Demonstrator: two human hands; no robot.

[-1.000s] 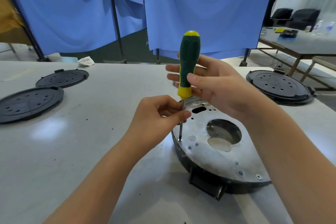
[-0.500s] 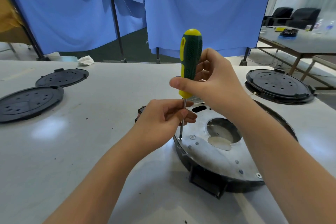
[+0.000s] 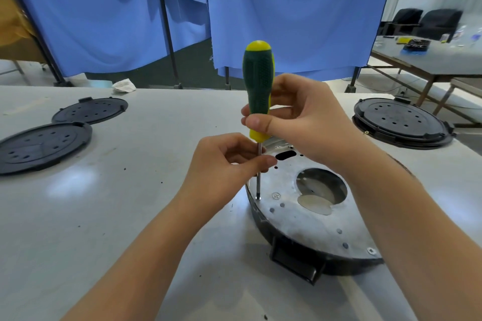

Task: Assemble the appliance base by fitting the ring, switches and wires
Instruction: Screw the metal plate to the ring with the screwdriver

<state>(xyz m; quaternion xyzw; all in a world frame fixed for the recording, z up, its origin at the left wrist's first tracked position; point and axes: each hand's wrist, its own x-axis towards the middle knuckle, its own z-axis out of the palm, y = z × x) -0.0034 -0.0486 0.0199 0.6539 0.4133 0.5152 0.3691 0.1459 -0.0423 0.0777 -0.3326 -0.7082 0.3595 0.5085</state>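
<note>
The appliance base [image 3: 307,227] lies on the table, a black round housing topped by a silver metal plate with a large round hole. A green and yellow screwdriver [image 3: 258,86] stands upright with its tip on a screw at the plate's left edge. My right hand [image 3: 300,117] grips the lower handle, thumb in front. My left hand [image 3: 224,164] pinches the steel shaft between thumb and fingers. A second screw head [image 3: 276,195] sits just right of the tip.
Two black perforated discs [image 3: 41,146] [image 3: 91,110] lie at the table's left. Another black round base [image 3: 401,122] sits at the far right. A crumpled white cloth [image 3: 124,85] lies at the back edge. Blue curtains hang behind; a second table stands far right.
My right hand went from open fingers behind the handle to a curled grip around it, and the handle has turned. The left hand stays on the shaft.
</note>
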